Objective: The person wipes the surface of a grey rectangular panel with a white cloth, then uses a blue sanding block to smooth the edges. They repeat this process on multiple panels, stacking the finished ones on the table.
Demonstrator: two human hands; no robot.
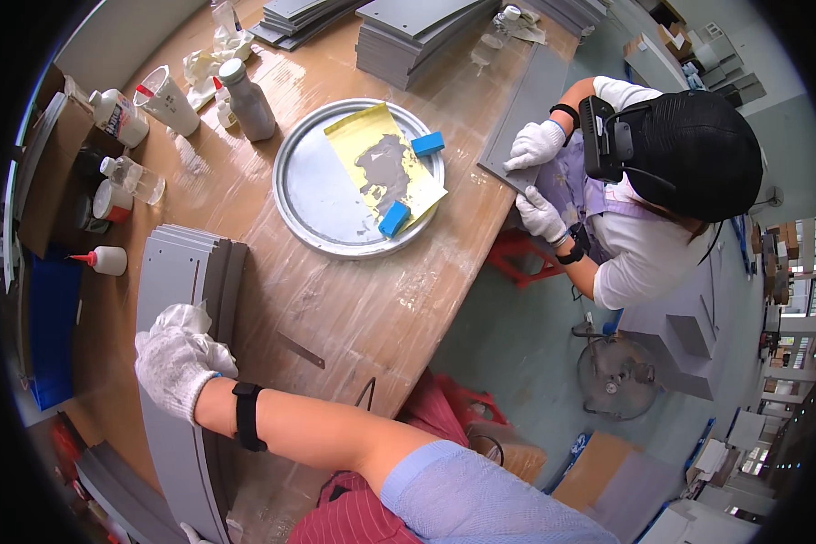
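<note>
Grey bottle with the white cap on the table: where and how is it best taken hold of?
Likely around the body of the grey bottle, below the white cap, from the near side. It stands upright and its body is round, so the grip can wrap it; the red-tipped bottle is close on its left, the round tray on its right.

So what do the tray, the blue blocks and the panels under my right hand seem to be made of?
Tray: probably metal, dull silver-grey, going by its soft sheen and raised rim, though plastic is possible.
Blue blocks: perhaps foam or rubber; matte, with even colour and crisp edges.
Panels: painted metal or coated board; smooth, grey and thin, but I can't tell which.
</note>
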